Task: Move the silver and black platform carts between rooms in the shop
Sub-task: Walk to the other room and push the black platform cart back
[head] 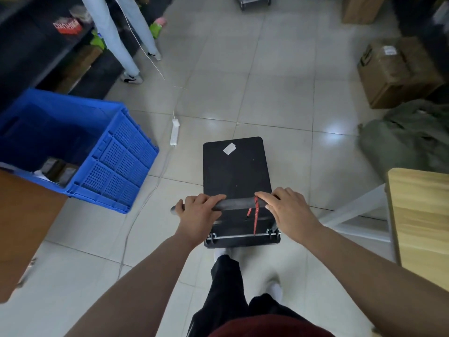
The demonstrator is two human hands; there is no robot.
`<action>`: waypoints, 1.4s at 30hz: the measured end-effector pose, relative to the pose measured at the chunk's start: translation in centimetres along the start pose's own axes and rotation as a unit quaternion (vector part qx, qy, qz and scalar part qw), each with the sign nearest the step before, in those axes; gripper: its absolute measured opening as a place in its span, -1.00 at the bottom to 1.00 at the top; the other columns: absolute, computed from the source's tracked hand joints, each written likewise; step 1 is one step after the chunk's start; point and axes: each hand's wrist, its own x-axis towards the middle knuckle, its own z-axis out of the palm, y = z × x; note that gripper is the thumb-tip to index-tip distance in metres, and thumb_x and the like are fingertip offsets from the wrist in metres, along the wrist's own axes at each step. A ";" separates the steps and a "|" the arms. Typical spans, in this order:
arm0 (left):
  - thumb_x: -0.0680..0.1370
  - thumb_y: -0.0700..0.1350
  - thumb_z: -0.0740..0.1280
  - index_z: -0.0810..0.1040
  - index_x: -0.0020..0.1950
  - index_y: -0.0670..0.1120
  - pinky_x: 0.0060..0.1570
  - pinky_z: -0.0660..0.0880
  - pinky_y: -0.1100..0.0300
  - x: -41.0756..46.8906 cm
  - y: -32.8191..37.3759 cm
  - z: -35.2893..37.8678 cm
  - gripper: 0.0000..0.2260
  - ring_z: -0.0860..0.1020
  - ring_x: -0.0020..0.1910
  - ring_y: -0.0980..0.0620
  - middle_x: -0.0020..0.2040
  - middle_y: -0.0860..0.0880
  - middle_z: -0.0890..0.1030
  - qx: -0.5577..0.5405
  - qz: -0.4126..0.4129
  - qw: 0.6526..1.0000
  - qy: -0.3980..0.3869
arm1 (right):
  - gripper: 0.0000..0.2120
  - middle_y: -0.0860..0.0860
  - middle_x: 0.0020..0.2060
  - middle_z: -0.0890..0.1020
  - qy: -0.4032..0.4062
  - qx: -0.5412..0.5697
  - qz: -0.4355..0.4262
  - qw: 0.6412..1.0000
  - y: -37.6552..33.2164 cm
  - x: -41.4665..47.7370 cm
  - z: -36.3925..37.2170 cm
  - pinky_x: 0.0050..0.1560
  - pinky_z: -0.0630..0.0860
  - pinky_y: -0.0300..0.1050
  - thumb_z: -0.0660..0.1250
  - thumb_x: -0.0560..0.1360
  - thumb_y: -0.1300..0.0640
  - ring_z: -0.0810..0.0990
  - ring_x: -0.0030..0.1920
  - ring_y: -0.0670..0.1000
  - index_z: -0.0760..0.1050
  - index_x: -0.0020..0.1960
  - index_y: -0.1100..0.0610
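A black platform cart (237, 171) stands on the tiled floor right in front of me, its deck bare except for a small white label. Its black foam-covered handle bar (239, 204) runs across the near end, with a red strap hanging from it. My left hand (198, 214) is wrapped around the left part of the bar. My right hand (285, 210) grips the right part, just past the strap. At the top edge of the head view, part of a silver cart (255, 2) shows.
A blue plastic crate (80, 147) sits on a brown surface at left. A white power strip (174, 132) and its cable lie on the floor left of the cart. A person's legs (126, 42) stand far left. Cardboard boxes (391, 74), a green bag (408, 139) and a wooden table (420, 220) line the right.
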 end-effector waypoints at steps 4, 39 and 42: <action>0.63 0.04 0.14 0.33 0.39 0.31 0.38 0.07 -0.13 4.5 0.1 -1.7 -0.66 0.32 0.26 -0.04 0.22 0.12 0.46 -0.009 0.013 1.000 -0.010 | -0.63 0.01 -0.04 0.55 0.007 0.008 0.024 1.000 1.5 4.3 -0.6 0.05 0.43 -0.03 0.17 0.59 0.10 0.50 -0.03 0.09 0.35 0.38 -0.09; 0.61 0.01 0.15 0.37 0.33 0.32 0.38 0.12 -0.15 52.5 14.7 -13.3 -0.67 0.34 0.24 -0.05 0.17 0.10 0.50 -0.008 0.011 0.999 -0.034 | -0.69 0.04 0.04 0.54 -0.058 0.063 0.085 0.993 30.5 44.7 -11.8 0.13 0.46 0.02 0.12 0.61 -0.01 0.47 0.07 0.11 0.35 0.35 -0.10; 0.61 0.02 0.15 0.37 0.33 0.33 0.37 0.12 -0.15 55.8 15.8 -13.9 -0.67 0.34 0.23 -0.05 0.19 0.10 0.50 -0.006 0.008 0.999 -0.034 | -0.70 0.04 0.04 0.54 -0.054 0.053 0.086 0.993 32.7 47.6 -12.4 0.11 0.47 0.03 0.11 0.61 -0.01 0.47 0.05 0.10 0.36 0.33 -0.10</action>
